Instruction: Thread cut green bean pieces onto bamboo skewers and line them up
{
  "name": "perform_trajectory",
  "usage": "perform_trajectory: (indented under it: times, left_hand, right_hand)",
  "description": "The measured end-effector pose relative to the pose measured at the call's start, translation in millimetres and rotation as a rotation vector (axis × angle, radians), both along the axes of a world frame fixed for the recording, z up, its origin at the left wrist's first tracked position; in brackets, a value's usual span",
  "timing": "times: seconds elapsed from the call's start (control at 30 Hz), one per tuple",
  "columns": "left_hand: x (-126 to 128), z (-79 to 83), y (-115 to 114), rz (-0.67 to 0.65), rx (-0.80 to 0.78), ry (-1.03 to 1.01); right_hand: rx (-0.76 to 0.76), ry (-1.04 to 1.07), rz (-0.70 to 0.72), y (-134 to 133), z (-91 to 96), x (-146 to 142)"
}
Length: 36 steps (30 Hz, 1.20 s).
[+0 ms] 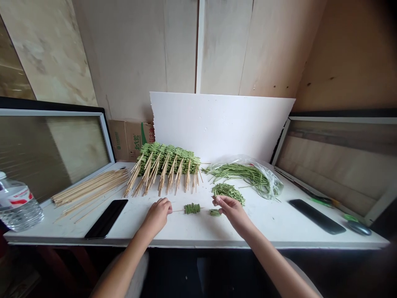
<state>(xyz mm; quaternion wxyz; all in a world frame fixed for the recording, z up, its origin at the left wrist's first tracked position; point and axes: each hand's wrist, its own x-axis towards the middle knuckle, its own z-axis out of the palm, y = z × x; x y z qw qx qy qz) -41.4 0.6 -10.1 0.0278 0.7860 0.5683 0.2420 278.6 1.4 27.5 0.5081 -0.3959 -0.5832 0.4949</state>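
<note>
My left hand is closed on the blunt end of a thin wooden skewer, which points right. Short cut pieces of long green bean are threaded side by side near its tip. My right hand is pinched shut just right of the tip, on what looks like a small bean piece, mostly hidden by the fingers. Below those fingertips lies a small cluster of bean pieces. Behind the right hand is a heap of cut bean pieces, partly covered by it.
Loaded bean skewers are stacked at the back, sticks toward me. Bare skewers lie left, near a black phone and a water bottle. Whole long beans fill a plastic bag. Right are a dark flat device and a mouse.
</note>
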Motion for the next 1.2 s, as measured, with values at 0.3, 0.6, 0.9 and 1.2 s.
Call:
perform_trajectory:
  times: [0.3, 0.6, 0.9, 1.2]
  left_hand:
    - [11, 12.4, -7, 0.093, 0.095, -0.240]
    - [37, 31.6, -29, 0.014, 0.349, -0.328]
    - [44, 31.5, -33, 0.020, 0.394, -0.331]
    - [46, 31.3, -36, 0.014, 0.451, -0.303]
  right_hand:
    - [-0.053, 0.277, -0.052, 6, 0.7, 8]
    - [-0.076, 0.376, -0.094, 0, 6.1, 6]
    - [-0.171, 0.534, -0.070, -5, 9.1, 1]
    - [-0.155, 0.494, -0.139, -7, 11.5, -2]
